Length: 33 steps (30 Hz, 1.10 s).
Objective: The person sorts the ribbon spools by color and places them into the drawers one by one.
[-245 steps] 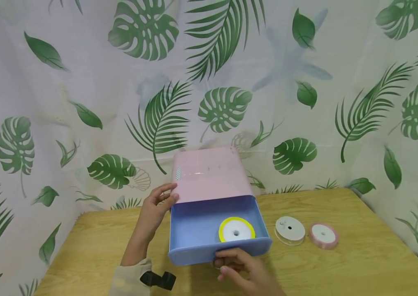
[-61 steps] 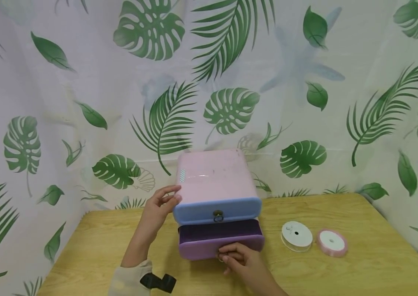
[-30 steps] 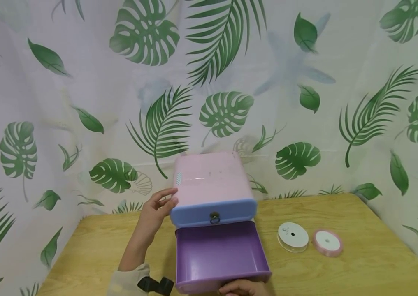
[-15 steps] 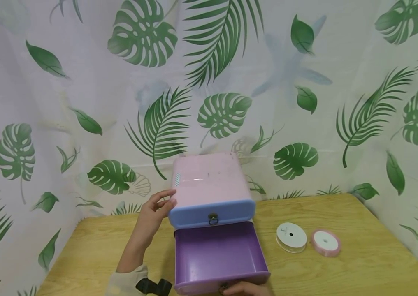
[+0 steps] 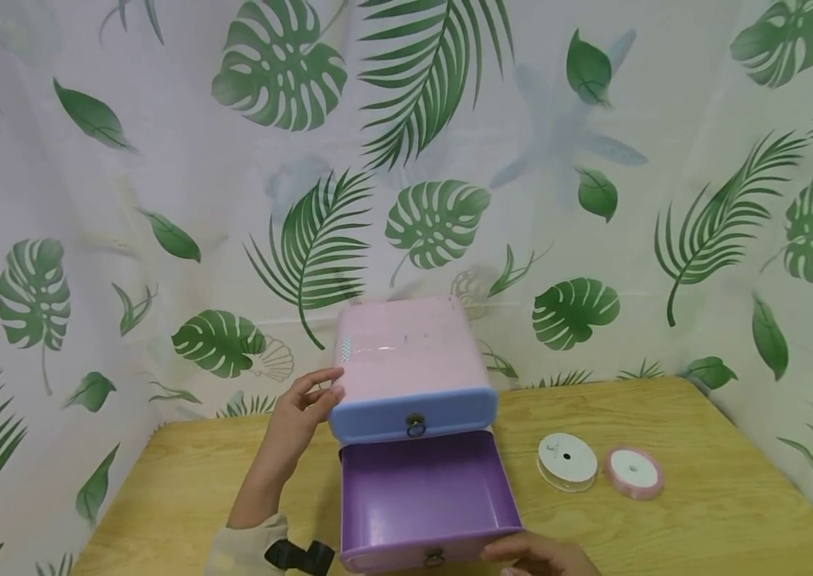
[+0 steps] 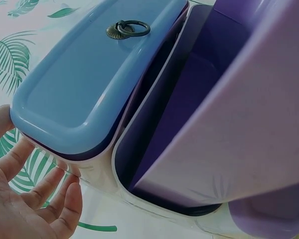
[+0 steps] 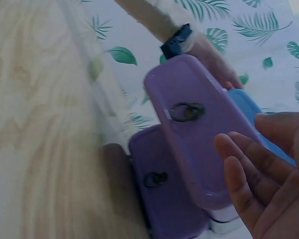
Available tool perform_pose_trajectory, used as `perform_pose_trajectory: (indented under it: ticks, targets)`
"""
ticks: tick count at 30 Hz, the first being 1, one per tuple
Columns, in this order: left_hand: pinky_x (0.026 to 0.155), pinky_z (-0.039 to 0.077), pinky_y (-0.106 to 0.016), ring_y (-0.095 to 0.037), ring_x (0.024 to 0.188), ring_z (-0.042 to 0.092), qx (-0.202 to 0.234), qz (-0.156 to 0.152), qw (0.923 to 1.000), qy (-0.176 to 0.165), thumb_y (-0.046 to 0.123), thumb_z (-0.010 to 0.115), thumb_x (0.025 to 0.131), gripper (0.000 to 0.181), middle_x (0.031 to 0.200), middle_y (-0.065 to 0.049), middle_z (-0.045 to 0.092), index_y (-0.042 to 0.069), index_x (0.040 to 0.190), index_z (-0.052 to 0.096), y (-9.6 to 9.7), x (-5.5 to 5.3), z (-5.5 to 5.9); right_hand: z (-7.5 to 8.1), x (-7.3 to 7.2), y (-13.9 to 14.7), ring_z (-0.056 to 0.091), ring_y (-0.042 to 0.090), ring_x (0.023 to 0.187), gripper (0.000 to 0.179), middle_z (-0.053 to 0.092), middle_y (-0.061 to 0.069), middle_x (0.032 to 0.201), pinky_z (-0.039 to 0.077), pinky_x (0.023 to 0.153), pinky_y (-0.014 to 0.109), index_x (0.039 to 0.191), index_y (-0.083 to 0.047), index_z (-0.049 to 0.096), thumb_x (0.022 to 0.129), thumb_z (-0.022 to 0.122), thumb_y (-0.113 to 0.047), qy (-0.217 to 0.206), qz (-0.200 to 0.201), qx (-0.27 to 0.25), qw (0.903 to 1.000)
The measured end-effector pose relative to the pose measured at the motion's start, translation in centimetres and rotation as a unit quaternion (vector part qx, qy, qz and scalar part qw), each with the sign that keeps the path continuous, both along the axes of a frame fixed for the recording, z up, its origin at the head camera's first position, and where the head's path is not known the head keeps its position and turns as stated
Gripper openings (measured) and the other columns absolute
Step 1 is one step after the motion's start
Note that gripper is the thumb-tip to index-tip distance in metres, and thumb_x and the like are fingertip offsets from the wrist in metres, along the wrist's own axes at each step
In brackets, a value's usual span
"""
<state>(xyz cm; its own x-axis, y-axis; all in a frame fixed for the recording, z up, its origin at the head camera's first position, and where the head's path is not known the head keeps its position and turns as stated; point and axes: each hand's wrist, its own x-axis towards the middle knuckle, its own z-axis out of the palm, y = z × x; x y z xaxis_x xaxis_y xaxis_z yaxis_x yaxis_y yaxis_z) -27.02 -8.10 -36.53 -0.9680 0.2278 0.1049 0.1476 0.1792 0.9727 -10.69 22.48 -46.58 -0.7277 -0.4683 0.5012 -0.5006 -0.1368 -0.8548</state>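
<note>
A small pink drawer cabinet (image 5: 406,344) stands on the table, its upper blue drawer (image 5: 378,422) pushed in. Below that, a purple drawer (image 5: 428,488) is pulled far out, its bare bottom showing. My left hand (image 5: 298,416) touches the cabinet's left side with extended fingers; in the left wrist view, the thumb lies by the blue drawer's edge. My right hand (image 5: 539,554) is at the right end of the purple drawer's front, off its metal ring pull (image 5: 434,557). Its fingers are loosely bent and hold nothing in the right wrist view.
Right of the cabinet lie a white ribbon spool (image 5: 566,462) and a pink ribbon spool (image 5: 634,472). Another purple drawer (image 7: 169,189) sits pushed in beneath the pulled one. Leaf-patterned cloth (image 5: 435,216) hangs behind the wooden table (image 5: 723,480).
The blue drawer, earlier out with a yellow-rimmed spool inside, is now in. The purple drawer has slid out toward me. My right hand has let go of its ring and shifted right.
</note>
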Motion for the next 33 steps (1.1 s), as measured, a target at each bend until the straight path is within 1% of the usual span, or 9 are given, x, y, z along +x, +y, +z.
perform_pose_trajectory:
  ticks: [5, 8, 14, 16, 18, 25, 28, 31, 33]
  targets:
    - [0.095, 0.045, -0.04, -0.017, 0.105, 0.057, 0.0, 0.003, 1.0, 0.0, 0.037, 0.063, 0.086, 0.041, 0.124, -0.007, 0.057, 0.022, 0.124, 0.057, 0.1, 0.0, 0.0, 2.2, 0.8, 1.6, 0.064, 0.003, 0.092, 0.04, 0.066, -0.007, 0.112, 0.053, 0.073, 0.022, 0.118, -0.007, 0.059, 0.087, 0.046, 0.015, 0.017, -0.096, 0.071, 0.9928]
    - [0.095, 0.046, -0.04, -0.015, 0.103, 0.058, 0.005, 0.003, 1.0, -0.002, 0.036, 0.063, 0.086, 0.041, 0.124, -0.007, 0.057, 0.022, 0.124, 0.057, 0.0, 0.0, -0.1, 3.7, 1.2, 2.8, 0.064, 0.002, 0.089, 0.03, 0.067, -0.01, 0.108, 0.053, 0.071, 0.022, 0.114, -0.008, 0.062, 0.09, 0.05, 0.004, -0.009, -0.179, 0.13, 0.9753]
    - [0.093, 0.046, -0.038, -0.014, 0.102, 0.057, 0.011, -0.003, 0.9999, 0.001, 0.037, 0.063, 0.086, 0.041, 0.126, -0.007, 0.056, 0.021, 0.124, 0.057, 0.0, -0.2, -0.2, 5.3, 0.8, 6.0, 0.057, -0.004, 0.09, 0.025, 0.064, -0.013, 0.107, 0.049, 0.072, 0.019, 0.116, -0.019, 0.061, 0.093, 0.055, -0.026, -0.105, -0.366, 0.241, 0.8925]
    - [0.093, 0.046, -0.038, -0.014, 0.102, 0.057, 0.009, -0.003, 1.0, 0.003, 0.037, 0.063, 0.086, 0.041, 0.125, -0.007, 0.056, 0.022, 0.123, 0.057, 0.0, -0.2, -0.2, 5.3, 0.5, 7.2, 0.052, -0.006, 0.091, 0.028, 0.058, -0.018, 0.113, 0.046, 0.071, 0.02, 0.119, -0.025, 0.059, 0.093, 0.053, -0.033, -0.129, -0.396, 0.261, 0.8709]
    - [0.093, 0.046, -0.038, -0.014, 0.101, 0.057, 0.007, -0.002, 1.0, 0.003, 0.036, 0.063, 0.086, 0.04, 0.123, -0.008, 0.057, 0.022, 0.123, 0.057, 0.0, -0.2, -0.1, 5.0, 0.2, 8.3, 0.049, -0.01, 0.094, 0.03, 0.054, -0.019, 0.118, 0.045, 0.072, 0.019, 0.122, -0.027, 0.057, 0.094, 0.052, -0.032, -0.104, -0.417, 0.276, 0.8598]
    - [0.092, 0.047, -0.037, -0.014, 0.1, 0.058, 0.009, 0.003, 1.0, 0.001, 0.034, 0.064, 0.086, 0.039, 0.12, -0.008, 0.059, 0.021, 0.122, 0.058, 0.1, -0.1, -0.1, 3.6, -1.2, 11.2, 0.04, -0.021, 0.095, 0.038, 0.049, -0.026, 0.12, 0.042, 0.073, 0.016, 0.128, -0.026, 0.052, 0.091, 0.057, -0.034, -0.075, -0.463, 0.298, 0.8311]
    - [0.092, 0.047, -0.038, -0.013, 0.099, 0.058, 0.01, 0.005, 0.9999, 0.002, 0.034, 0.064, 0.086, 0.04, 0.12, -0.009, 0.059, 0.02, 0.123, 0.058, 0.1, -0.1, 0.0, 2.8, -2.0, 12.3, 0.035, -0.02, 0.094, 0.042, 0.046, -0.027, 0.119, 0.043, 0.076, 0.026, 0.129, -0.023, 0.051, 0.09, 0.059, -0.034, -0.072, -0.478, 0.305, 0.8208]
    - [0.092, 0.047, -0.038, -0.013, 0.098, 0.058, 0.01, 0.005, 0.9999, 0.002, 0.032, 0.064, 0.086, 0.039, 0.119, -0.009, 0.059, 0.02, 0.123, 0.058, 0.1, -0.1, -0.1, 2.3, -2.7, 13.2, 0.044, 0.001, 0.11, 0.048, 0.047, -0.004, 0.132, 0.042, 0.082, 0.046, 0.132, -0.015, 0.047, 0.09, 0.059, -0.033, -0.075, -0.473, 0.303, 0.824]
    - [0.092, 0.047, -0.038, -0.013, 0.099, 0.058, 0.01, 0.004, 0.9999, 0.002, 0.032, 0.064, 0.086, 0.039, 0.12, -0.009, 0.059, 0.02, 0.123, 0.058, 0.1, -0.2, -0.1, 2.0, -3.0, 13.7, 0.043, 0.026, 0.12, 0.051, 0.042, 0.007, 0.139, 0.039, 0.083, 0.058, 0.135, -0.011, 0.043, 0.091, 0.057, -0.033, -0.088, -0.46, 0.3, 0.831]
